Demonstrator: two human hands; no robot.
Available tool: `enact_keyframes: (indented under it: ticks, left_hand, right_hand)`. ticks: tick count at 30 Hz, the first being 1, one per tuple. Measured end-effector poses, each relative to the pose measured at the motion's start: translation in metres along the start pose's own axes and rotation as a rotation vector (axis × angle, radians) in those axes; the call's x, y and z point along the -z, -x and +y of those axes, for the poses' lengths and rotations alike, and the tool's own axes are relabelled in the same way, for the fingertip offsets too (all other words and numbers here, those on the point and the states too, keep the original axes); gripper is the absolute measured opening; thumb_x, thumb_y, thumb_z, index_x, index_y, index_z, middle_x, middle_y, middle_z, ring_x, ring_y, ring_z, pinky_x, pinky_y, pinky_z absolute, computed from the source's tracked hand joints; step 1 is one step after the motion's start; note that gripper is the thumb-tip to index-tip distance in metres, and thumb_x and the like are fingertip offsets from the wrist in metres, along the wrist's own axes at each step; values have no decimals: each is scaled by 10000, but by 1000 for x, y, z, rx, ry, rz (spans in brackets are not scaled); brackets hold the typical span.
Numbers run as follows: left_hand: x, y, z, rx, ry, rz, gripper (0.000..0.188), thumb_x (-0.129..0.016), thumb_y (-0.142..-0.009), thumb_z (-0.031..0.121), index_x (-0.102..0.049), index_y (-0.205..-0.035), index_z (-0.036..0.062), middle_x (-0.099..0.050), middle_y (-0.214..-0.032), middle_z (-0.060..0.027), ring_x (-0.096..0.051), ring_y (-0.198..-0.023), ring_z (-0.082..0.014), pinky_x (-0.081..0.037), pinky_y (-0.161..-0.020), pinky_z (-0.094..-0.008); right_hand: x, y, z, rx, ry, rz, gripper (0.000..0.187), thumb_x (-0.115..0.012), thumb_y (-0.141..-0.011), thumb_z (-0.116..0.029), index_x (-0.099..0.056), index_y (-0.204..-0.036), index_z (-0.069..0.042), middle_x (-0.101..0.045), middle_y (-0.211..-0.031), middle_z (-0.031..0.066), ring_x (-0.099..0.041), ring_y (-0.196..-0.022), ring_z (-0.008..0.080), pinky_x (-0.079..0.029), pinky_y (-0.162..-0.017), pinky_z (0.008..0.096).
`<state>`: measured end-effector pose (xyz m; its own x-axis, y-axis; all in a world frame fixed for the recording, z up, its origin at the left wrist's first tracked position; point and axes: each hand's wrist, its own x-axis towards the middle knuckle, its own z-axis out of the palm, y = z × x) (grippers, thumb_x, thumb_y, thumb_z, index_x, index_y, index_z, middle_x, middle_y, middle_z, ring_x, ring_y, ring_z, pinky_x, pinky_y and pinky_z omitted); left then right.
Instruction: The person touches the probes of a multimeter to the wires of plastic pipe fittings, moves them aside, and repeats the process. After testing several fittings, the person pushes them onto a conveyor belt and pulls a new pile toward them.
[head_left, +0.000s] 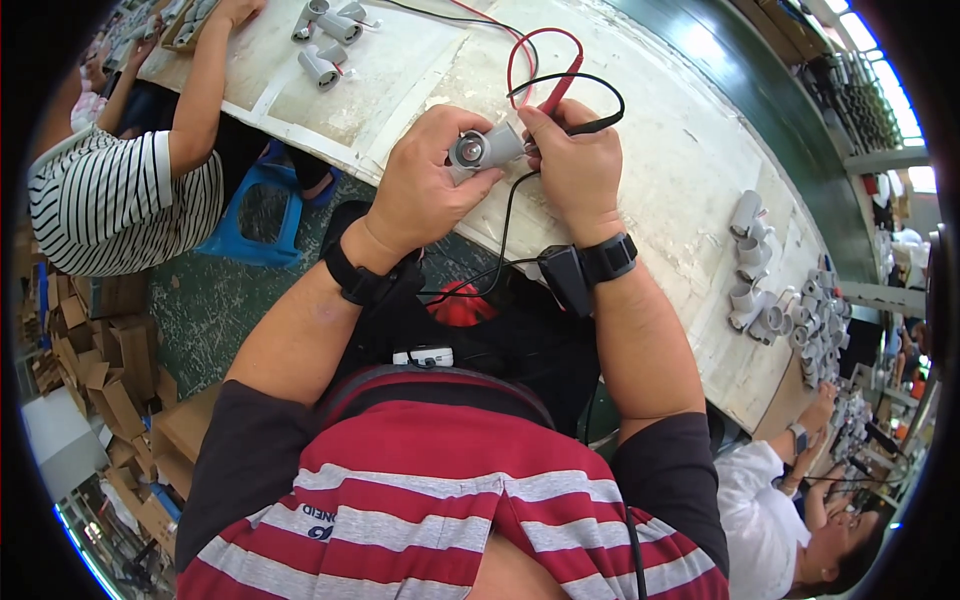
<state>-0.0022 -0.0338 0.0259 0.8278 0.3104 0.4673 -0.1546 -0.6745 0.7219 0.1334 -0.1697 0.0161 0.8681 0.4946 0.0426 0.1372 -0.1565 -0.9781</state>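
Note:
Over the near edge of the worktable, my left hand [422, 185] is closed around a grey plastic pipe-like fitting [502, 146]. A round silvery part shows in the fitting's opening, facing up. Beside it on the right, my right hand [580, 168] is closed on a red test probe [562, 90] and a black test probe [598, 124]. Their leads loop up and away over the table. The probe tips are at the fitting's right end, partly hidden by my fingers; I cannot tell exactly what they touch.
Several grey fittings [322, 65] lie at the table's far left, with a larger pile [815, 325] on the right. A co-worker in a striped shirt [130, 205] sits at left near a blue stool [262, 215]; another in white [765, 500] is at lower right. Cardboard boxes [120, 370] fill the left floor.

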Motion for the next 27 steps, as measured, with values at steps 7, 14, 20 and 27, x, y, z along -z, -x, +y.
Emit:
enact_keyframes:
  ticks: [7, 14, 20, 27]
  left_hand:
    - [5, -6, -2, -32, -11, 35, 431, -818, -758, 55, -645, -1151, 33, -627, -1052, -152, -634, -981, -355, -532, -850, -408]
    - [12, -24, -15, 52, -49, 70, 454, -785, -789, 71, -639, -1216, 24, -612, -1116, -162, -616, -1040, -354, -516, -910, -420]
    - [61, -63, -71, 115, -597, -8, 578, -725, -902, 392, -610, -1389, 103, -457, -1519, -219, -431, -1380, -457, -394, -1109, -590]
    - [69, -84, -102, 511, -818, -90, 806, -584, -928, 705, -466, -1580, 246, -199, -1724, -211, -16, -1562, -573, -129, -1158, -816]
  right_hand:
    - [-7, -3, 0, 30, -55, -5, 190, -772, -945, -193, -747, -918, -6, -696, -737, 32, -607, -601, 86, -481, -543, 243]
    - [1, -3, -2, -50, -226, 30, 175, -744, -973, -174, -725, -941, -2, -703, -774, 54, -632, -629, 112, -502, -559, 253]
    - [10, -8, -4, -90, -384, 84, 172, -729, -985, -159, -706, -987, 12, -716, -820, 87, -666, -669, 147, -540, -581, 268]
    - [11, -8, -4, -123, -377, 77, 174, -732, -982, -168, -709, -984, 5, -711, -812, 78, -659, -664, 143, -532, -577, 266]
